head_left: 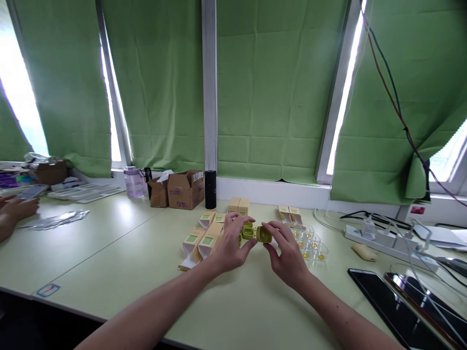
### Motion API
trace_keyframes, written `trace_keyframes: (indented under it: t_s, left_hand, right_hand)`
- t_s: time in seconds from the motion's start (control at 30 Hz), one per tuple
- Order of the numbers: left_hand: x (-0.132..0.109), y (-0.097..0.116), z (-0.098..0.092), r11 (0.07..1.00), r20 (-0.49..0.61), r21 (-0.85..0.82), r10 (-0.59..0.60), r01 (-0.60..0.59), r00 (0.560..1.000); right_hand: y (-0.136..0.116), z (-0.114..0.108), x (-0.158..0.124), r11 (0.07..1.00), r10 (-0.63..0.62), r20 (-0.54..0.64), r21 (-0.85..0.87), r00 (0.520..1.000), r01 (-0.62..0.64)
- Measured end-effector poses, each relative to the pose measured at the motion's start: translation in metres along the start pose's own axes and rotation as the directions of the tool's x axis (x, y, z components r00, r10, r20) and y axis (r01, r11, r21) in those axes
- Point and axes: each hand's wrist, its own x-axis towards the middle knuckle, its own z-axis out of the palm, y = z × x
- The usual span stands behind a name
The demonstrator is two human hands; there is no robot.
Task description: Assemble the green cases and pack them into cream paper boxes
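Note:
Between the thumb and fingers of my right hand [288,253] is a small yellow-green square cup [264,235], its hollow side facing me. My left hand [231,243] is just to its left, thumb and forefinger apart. Past those fingers sit several similar green square pieces [248,232], partly hidden by the hand; contact with them is unclear. Left of my left hand lie opened kraft cartons [192,240] with green labels and white inner flaps. Clear plastic cups [314,244] with yellow-orange centres stand in a group beyond my right hand.
More kraft cartons [239,205] stand behind. Cardboard boxes [186,189], a black cylinder [210,189] and a purple bottle [134,182] line the back. At right are a power strip [392,243], cables and a dark tablet [394,306]. Another person's hands [16,209] show far left.

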Motion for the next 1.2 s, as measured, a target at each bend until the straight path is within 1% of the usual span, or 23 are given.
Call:
trace_keyframes:
  t_s: [0.07,0.13,0.27,0.63,0.8,1.0,1.2]
  left_hand:
    - [-0.001,0.002,0.002,0.998,0.023,0.015,0.069,-0.069,0.997]
    - [-0.001,0.002,0.003,0.994,0.033,0.024,0.108,-0.109,0.994]
    - [0.0,-0.001,0.004,0.99,0.02,0.056,0.126,-0.127,0.992]
    - [0.0,-0.001,0.003,0.984,-0.028,0.068,0.168,-0.166,0.985]
    - [0.0,-0.001,0.003,0.985,-0.034,0.061,0.161,-0.159,0.986]
    - [0.0,-0.001,0.003,0.989,-0.033,0.04,0.145,-0.144,0.989]
    - [0.001,0.001,0.003,0.992,-0.034,0.034,0.127,-0.126,0.991]
  right_hand:
    - [-0.003,-0.002,0.002,0.998,-0.066,-0.004,0.0,0.998,0.066]
    - [-0.006,-0.003,0.005,0.993,-0.115,-0.025,0.006,0.993,0.116]
    - [-0.008,-0.005,0.008,0.986,-0.169,-0.036,-0.022,0.985,0.168]
    - [-0.012,-0.007,0.01,0.974,-0.212,0.006,-0.081,0.977,0.212]
    - [-0.014,-0.008,0.013,0.969,-0.216,0.017,-0.117,0.976,0.217]
    - [-0.01,-0.006,0.01,0.981,-0.182,0.002,-0.075,0.983,0.181]
    - [-0.011,-0.008,0.011,0.98,-0.187,0.002,-0.067,0.982,0.187]
